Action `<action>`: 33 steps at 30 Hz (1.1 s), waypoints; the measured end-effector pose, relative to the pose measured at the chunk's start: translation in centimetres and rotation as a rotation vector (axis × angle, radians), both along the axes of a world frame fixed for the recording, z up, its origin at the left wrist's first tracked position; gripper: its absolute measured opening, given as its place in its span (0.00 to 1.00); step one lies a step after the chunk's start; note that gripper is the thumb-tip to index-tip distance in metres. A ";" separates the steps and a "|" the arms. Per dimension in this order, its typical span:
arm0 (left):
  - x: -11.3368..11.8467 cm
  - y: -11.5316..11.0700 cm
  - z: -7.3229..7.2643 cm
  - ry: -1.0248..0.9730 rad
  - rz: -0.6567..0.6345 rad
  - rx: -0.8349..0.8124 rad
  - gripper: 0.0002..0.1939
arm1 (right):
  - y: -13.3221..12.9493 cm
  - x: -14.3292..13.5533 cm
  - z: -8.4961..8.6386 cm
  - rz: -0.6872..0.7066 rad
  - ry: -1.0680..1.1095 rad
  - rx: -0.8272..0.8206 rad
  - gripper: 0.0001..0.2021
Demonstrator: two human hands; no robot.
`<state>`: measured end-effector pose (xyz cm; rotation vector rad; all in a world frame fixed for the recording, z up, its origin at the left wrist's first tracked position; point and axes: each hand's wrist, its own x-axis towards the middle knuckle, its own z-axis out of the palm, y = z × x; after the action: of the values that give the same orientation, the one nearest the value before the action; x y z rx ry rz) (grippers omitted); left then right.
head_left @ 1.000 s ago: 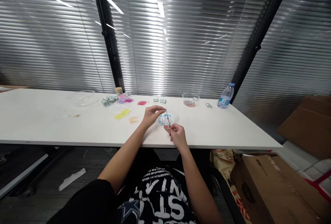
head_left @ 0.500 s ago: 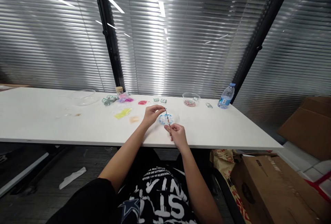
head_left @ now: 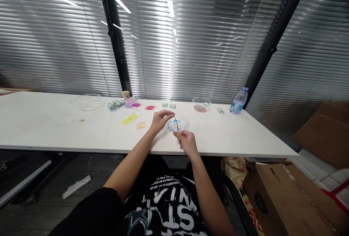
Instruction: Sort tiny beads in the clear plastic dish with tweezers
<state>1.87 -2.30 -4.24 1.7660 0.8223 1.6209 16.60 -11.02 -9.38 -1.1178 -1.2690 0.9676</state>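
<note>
A thin reddish-brown stick point(head_left: 177, 124) slants above a clear dish of blue and white beads point(head_left: 171, 125). My right hand point(head_left: 187, 142) pinches its lower part, on the near side of the dish. At the stick's upper tip, the fingers of my left hand point(head_left: 160, 120) are pinched together; whether they hold the tip or a tiny bead there is too small to tell. Yellow beads point(head_left: 129, 119) and a pale orange patch point(head_left: 141, 125) lie on the table left of my left hand, with pinkish-red beads point(head_left: 149, 107) behind it.
Toward the back stand a clear bowl of reddish beads point(head_left: 200, 108), a water bottle point(head_left: 237, 103) and a cork-topped jar point(head_left: 125, 95). Small green-marked jars point(head_left: 115, 104) lie at the left near purple bags point(head_left: 131, 103). Cardboard boxes point(head_left: 291, 196) sit right of the white table point(head_left: 231, 139).
</note>
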 end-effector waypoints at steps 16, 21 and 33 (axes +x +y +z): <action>0.1 -0.1 0.1 0.027 -0.009 0.008 0.08 | 0.1 0.0 -0.1 0.004 0.004 -0.017 0.24; 0.1 -0.2 0.0 0.035 -0.016 0.012 0.09 | 0.0 -0.1 0.1 -0.014 0.016 -0.037 0.25; 0.1 -0.1 -0.1 0.053 -0.039 0.011 0.09 | 0.0 0.0 0.1 -0.017 0.000 -0.027 0.25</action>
<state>2.00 -2.44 -4.37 1.8288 0.7996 1.5628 16.56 -11.07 -9.28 -1.1484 -1.2475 0.9744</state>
